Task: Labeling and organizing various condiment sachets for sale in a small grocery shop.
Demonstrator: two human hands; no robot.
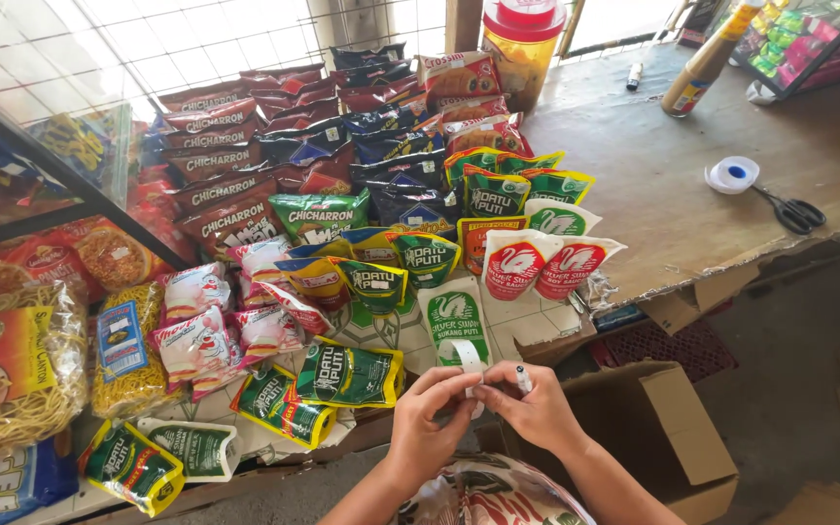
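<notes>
1. Head view: our left hand point(427, 420) and right hand point(529, 408) pinch a small white sticker strip point(466, 362) between them; right grip also holds a marker point(523, 378).
2. Strip sits over tabletop point(653, 185) edge, beside the white-green pouch point(455, 319).
3. Pouches already laid out; sticker not yet applied.

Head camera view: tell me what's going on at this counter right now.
A person's left hand and right hand meet over the near edge of a tiled counter, pinching a small white strip of tape or label; the right hand also grips a white marker pen. Just beyond lies a green and white sauce pouch, among rows of other pouches and snack bags. An open brown cardboard box stands below. A white tape roll and black-handled scissors lie on the wooden top at right.
</notes>
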